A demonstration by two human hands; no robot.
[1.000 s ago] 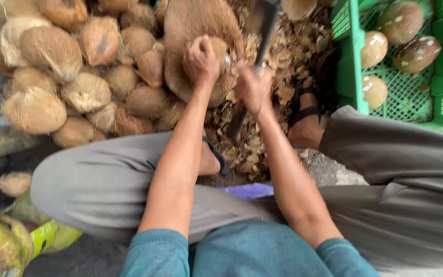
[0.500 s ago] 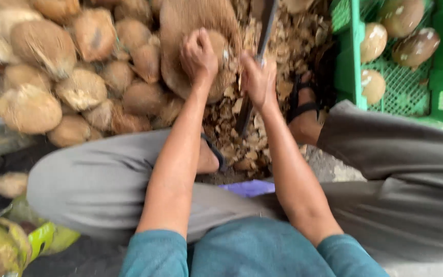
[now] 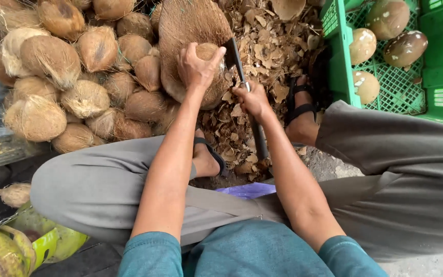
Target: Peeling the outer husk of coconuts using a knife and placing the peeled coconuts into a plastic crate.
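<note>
While the left hand (image 3: 197, 64) stays clamped on a small coconut (image 3: 212, 53) against the big husk block (image 3: 193, 31) at far centre, the right hand (image 3: 252, 98), fist closed on a knife (image 3: 233, 55), has brought its blade down beside the coconut, mid-trim.

Your left hand (image 3: 197, 65) covers much of the coconut (image 3: 208, 54) it grips; your right hand (image 3: 252, 98) hides the blade's (image 3: 233, 55) handle. The green crate (image 3: 340, 56) and husked pile (image 3: 73, 66) run off frame.
</note>
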